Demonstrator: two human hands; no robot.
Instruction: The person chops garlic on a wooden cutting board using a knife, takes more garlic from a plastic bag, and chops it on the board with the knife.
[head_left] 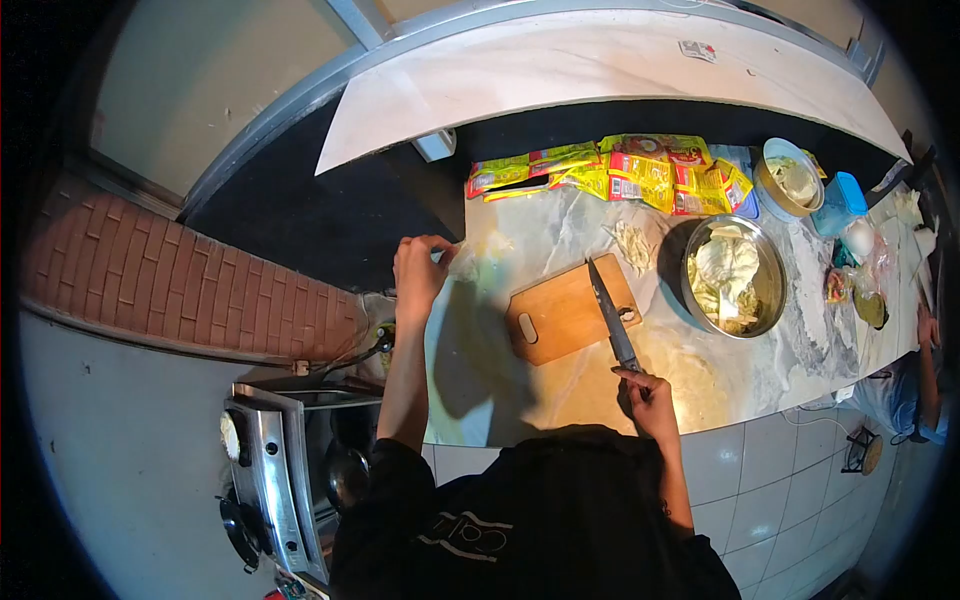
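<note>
My right hand point(652, 402) grips the dark handle of a kitchen knife point(611, 317), its blade pointing away from me over the right part of a wooden cutting board point(553, 318). A small piece of food point(627, 314) lies on the board beside the blade. At the counter's left edge my left hand point(420, 272) has its thumb and fingers closed together; what they hold, if anything, is too small to make out. Pale shredded strips point(633, 247) lie just beyond the board. To its right stands a metal bowl point(777, 312) with cabbage leaves point(727, 262) in it.
Yellow-red food packets point(640, 178) line the counter's back. Behind the bowl are a smaller tub point(770, 190) and a blue container point(840, 205). A stove point(268, 470) stands at lower left. Another person's arm point(929, 375) shows at far right.
</note>
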